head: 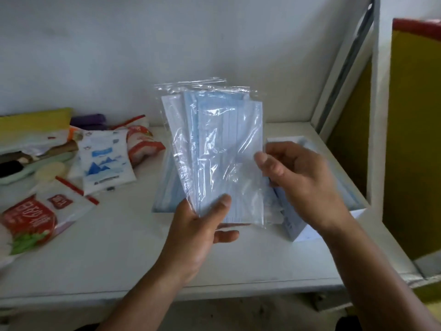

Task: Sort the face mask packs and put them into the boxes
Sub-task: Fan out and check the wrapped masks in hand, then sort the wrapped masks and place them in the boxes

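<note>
The left grip (202,232) pinches a fanned bunch of face mask packs (214,144) by their lower edge, thumb in front and fingers behind, holding them upright. The right grip (296,180) pinches the right edge of the front pack. The packs are held above the worktop (114,249), in front of an open box (292,226) partly hidden by the right grip. Snack bags (105,158) lie well apart on the left.

Left hand (198,235), 6 o'clock of frame centre, pinches the lower edge of the fanned face mask packs (214,144), thumb on front. The packs are upright, blue and clear-wrapped. Right hand (298,182), 3 o'clock: thumb on the packs' right edge, grip unclear. Box (294,229) stands behind it on the white table (107,254). Snack pouches (31,218) at 9 o'clock.
</note>
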Motion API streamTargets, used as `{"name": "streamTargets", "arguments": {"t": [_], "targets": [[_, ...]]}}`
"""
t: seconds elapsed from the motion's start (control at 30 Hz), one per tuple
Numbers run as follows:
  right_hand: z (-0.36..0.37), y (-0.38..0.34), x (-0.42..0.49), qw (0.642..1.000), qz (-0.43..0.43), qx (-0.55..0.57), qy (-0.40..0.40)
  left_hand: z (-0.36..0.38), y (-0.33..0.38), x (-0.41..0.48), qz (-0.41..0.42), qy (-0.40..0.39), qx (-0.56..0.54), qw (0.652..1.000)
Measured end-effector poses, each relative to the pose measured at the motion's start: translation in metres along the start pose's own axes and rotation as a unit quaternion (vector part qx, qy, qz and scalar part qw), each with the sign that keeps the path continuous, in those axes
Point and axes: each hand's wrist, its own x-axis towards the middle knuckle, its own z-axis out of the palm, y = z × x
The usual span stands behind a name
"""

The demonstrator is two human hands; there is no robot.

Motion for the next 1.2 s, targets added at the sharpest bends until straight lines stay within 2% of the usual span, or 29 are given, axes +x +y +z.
{"name": "streamTargets", "arguments": {"t": [0.07,0.13,0.2,0.33,0.4,0.5,0.57,0.77,0.83,0.93,1.0,1.1,1.2], "targets": [[0.014,-0.005,-0.009,0.999,0.007,0.051,-0.011,0.002,0.002,-0.001,-0.029,-0.025,-0.005,0.999],[0.021,-0.002,-0.010,0.998,-0.010,0.042,0.044,0.004,0.007,-0.001,-0.084,-0.045,-0.053,0.994],[0.020,0.004,-0.008,0.995,0.004,0.080,0.059,0.002,0.010,0.000,-0.124,-0.063,-0.101,0.985],[0.017,0.015,-0.003,0.981,0.066,0.177,0.051,0.002,0.008,0.002,-0.083,-0.015,-0.119,0.989],[0.020,0.017,-0.003,0.979,0.073,0.183,0.056,0.003,0.006,0.003,-0.049,0.021,-0.113,0.992],[0.023,0.016,-0.004,0.977,0.076,0.185,0.074,0.004,0.008,0.004,-0.008,0.034,-0.107,0.994],[0.023,0.016,-0.004,0.972,0.088,0.206,0.073,0.002,0.008,0.005,-0.005,0.038,-0.108,0.993],[0.025,0.013,0.002,0.937,0.153,0.301,0.087,-0.001,0.009,0.005,0.006,0.114,-0.086,0.990],[0.023,0.012,0.001,0.937,0.144,0.310,0.066,-0.003,0.008,0.005,0.013,0.116,-0.077,0.990],[0.023,0.013,-0.004,0.961,0.109,0.252,0.014,-0.003,0.006,0.006,0.025,0.100,-0.047,0.994],[0.025,0.016,-0.005,0.968,0.095,0.232,0.014,-0.002,0.006,0.004,0.010,0.093,-0.035,0.995],[0.025,0.016,-0.003,0.959,0.100,0.262,0.032,-0.003,0.006,0.005,0.003,0.089,-0.068,0.994],[0.020,0.015,0.002,0.932,0.122,0.337,0.048,-0.003,0.009,0.005,0.021,0.081,-0.097,0.992]]}}
